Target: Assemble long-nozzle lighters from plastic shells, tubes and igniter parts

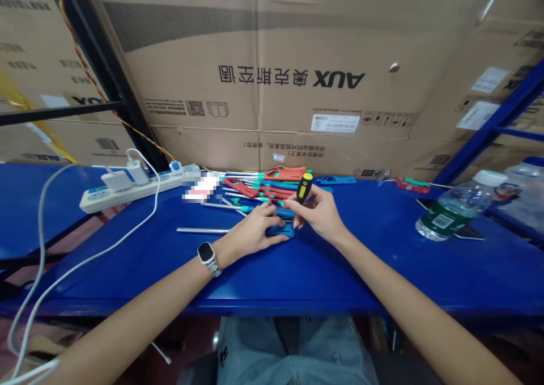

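My right hand (321, 212) is closed around a screwdriver (304, 187) with a black and yellow handle, tilted with its handle end up. Its tip is hidden by my fingers. Just left of it, my left hand (261, 226) grips a blue long-necked lighter (287, 230) and holds it down on the table. The lighter's metal tube (199, 230) sticks out to the left beneath my wrist. Behind both hands lies a pile of similar lighters, among them an orange-red lighter (284, 173) and a red lighter (240, 187).
Toward the back left is a white power strip (127, 192) with plugs and a white cable (144, 215). A water bottle (457, 209) stands tilted-looking on the right. Another blue lighter (338, 180) lies by the large cardboard box (272, 113) behind the blue table (361, 277).
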Demonstrator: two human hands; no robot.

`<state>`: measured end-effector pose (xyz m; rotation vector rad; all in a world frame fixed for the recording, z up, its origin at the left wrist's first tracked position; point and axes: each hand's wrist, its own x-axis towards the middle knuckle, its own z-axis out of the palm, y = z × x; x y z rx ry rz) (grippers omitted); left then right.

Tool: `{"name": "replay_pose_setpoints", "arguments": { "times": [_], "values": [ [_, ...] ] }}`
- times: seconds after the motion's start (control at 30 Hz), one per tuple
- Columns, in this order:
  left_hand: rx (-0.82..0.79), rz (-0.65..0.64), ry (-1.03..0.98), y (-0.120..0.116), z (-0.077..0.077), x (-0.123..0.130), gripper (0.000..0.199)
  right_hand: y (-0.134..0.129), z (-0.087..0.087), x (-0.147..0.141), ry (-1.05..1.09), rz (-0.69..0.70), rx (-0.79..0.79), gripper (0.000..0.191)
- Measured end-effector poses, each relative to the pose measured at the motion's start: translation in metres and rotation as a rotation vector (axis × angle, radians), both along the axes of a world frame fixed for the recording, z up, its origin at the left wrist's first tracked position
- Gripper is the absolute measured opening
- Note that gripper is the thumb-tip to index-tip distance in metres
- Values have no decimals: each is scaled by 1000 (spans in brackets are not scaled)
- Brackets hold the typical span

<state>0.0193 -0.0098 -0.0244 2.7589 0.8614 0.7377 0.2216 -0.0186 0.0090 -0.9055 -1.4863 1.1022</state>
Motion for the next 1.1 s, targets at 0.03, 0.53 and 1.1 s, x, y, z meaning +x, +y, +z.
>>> {"name": "replay_pose_setpoints", "arguments": {
  "times": [0.03,0.53,1.1],
  "values": [
    [-5,5,1,0,0,0,28,1,-1,-3,17,-15,-8,50],
    [-57,11,-74,0,-2,1,33,5,4,-2,-3,18,12,50],
    [-60,20,-78,0,-2,2,32,4,1,-1,-13,-19,-4,49]
  ]
}}
